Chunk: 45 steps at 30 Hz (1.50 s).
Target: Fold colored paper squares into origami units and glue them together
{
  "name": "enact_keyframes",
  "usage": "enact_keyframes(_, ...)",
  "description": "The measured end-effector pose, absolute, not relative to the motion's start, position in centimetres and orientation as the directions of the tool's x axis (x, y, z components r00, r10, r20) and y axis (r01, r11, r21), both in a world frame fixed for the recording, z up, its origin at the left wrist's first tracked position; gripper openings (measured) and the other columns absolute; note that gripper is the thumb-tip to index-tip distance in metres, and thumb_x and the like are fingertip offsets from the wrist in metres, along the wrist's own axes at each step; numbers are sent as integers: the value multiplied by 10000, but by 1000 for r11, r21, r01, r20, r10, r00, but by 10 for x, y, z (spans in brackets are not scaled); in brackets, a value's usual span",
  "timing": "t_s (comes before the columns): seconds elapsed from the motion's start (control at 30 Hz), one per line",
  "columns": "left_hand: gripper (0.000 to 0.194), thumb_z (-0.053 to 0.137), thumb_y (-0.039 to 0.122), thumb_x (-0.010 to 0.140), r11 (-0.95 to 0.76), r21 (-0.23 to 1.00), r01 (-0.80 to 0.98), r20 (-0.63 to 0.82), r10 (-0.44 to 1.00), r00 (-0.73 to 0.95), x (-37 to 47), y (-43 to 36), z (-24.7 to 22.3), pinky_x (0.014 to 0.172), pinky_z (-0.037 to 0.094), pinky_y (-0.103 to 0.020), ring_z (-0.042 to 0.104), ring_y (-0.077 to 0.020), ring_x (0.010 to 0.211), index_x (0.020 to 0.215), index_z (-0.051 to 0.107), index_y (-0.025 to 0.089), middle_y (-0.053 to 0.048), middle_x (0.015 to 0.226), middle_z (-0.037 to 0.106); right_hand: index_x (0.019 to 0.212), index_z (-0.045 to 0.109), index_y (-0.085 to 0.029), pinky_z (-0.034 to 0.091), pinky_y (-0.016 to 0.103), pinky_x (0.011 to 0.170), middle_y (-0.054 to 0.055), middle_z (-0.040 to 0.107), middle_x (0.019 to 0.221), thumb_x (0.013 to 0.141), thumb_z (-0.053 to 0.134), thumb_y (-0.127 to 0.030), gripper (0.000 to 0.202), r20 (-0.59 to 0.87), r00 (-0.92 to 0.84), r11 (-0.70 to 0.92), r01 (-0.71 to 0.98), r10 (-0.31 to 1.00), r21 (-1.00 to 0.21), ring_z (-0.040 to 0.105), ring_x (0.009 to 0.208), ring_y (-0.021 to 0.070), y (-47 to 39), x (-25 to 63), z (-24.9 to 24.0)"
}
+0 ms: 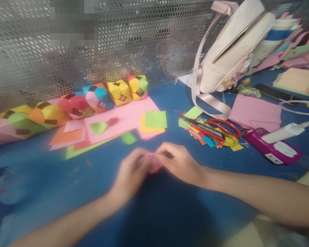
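Note:
Between my two hands is a small piece of pink paper (154,164), apparently folded, though blur hides its creases. My left hand (134,171) pinches its left side. On the right side, my right hand (179,161) grips it with thumb and fingers. Just beyond them lie a green paper square (156,119) on yellow and pink sheets, and a small folded green piece (129,137). Another folded green piece (99,128) rests on a large pink sheet (126,115).
A row of folded paper balls (119,92) lines the perforated metal panel (144,41). To the right are red-handled scissors (225,127) over paper scraps, a purple power bank (273,147) with a white plug, pink paper (254,111) and a pale backpack (231,44).

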State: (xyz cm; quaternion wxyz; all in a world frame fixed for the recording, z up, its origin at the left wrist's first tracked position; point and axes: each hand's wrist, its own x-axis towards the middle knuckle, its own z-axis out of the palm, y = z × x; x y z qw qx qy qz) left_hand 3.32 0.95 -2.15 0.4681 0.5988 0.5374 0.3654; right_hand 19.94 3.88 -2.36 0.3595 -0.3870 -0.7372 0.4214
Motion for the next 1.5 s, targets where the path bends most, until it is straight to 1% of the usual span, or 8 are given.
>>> enact_keyframes(0.27, 196, 500, 345, 868, 39, 953, 299, -81, 988, 129, 35, 10, -21, 629, 463, -237, 595, -122, 633, 849, 577, 166, -4, 689, 640, 716, 555, -169, 477, 222, 614, -5, 647, 647, 877, 493, -187, 173, 298, -437, 426, 230, 849, -875, 617, 620, 104, 38, 199, -24)
enact_keyframes(0.53, 220, 470, 308, 888, -19, 937, 348, -24, 993, 118, 33, 10, -19, 668, 457, -234, 589, -119, 671, 797, 615, 169, -5, 711, 641, 711, 566, -159, 454, 228, 605, 7, 599, 667, 870, 492, -190, 178, 348, -420, 487, 289, 838, -824, 577, 634, 110, 38, 200, -27)
enact_keyframes(0.67, 164, 501, 295, 869, -16, 936, 353, -24, 994, 110, 33, 8, -21, 663, 459, -221, 592, -114, 681, 908, 615, 185, 3, 766, 653, 700, 544, -168, 454, 231, 595, 5, 587, 668, 879, 479, -203, 193, 369, -423, 503, 267, 827, -822, 561, 612, 104, 38, 199, -26)
enact_keyframes(0.77, 202, 512, 282, 850, 33, 946, 323, -61, 995, 77, 31, 8, -24, 656, 469, -235, 611, -136, 718, 1013, 588, 191, -13, 830, 670, 704, 550, -166, 444, 236, 591, 4, 573, 664, 877, 491, -214, 189, 372, -413, 502, 272, 831, -821, 540, 605, 104, 39, 199, -27)
enact_keyframes(0.9, 182, 510, 290, 837, 57, 941, 333, -65, 998, 13, 30, 11, -25, 659, 461, -245, 611, -168, 775, 868, 645, 172, -39, 847, 679, 715, 547, -172, 427, 228, 583, -2, 556, 675, 869, 491, -218, 170, 385, -406, 512, 273, 829, -814, 518, 622, 103, 40, 200, -27)
enact_keyframes(1.07, 180, 505, 275, 836, 8, 926, 376, -37, 997, 70, 35, 11, -17, 668, 443, -226, 590, -144, 719, 793, 650, 179, -15, 785, 676, 786, 561, -179, 442, 234, 652, 6, 578, 755, 888, 463, -250, 159, 355, -433, 490, 256, 829, -833, 544, 709, 112, 40, 201, -24)
enact_keyframes(1.3, 180, 502, 268, 842, 13, 934, 357, -46, 995, 84, 35, 11, -17, 682, 443, -224, 593, -143, 739, 817, 659, 182, -15, 810, 679, 747, 557, -176, 440, 231, 645, 4, 569, 720, 883, 478, -207, 160, 383, -425, 515, 258, 820, -817, 540, 685, 107, 40, 200, -24)
enact_keyframes(1.5, 171, 505, 251, 834, 17, 929, 370, -46, 996, 71, 35, 11, -18, 646, 438, -219, 578, -134, 681, 774, 646, 176, -6, 740, 660, 738, 551, -177, 438, 232, 618, 3, 568, 711, 881, 478, -212, 164, 396, -419, 528, 268, 817, -806, 539, 672, 107, 40, 200, -25)
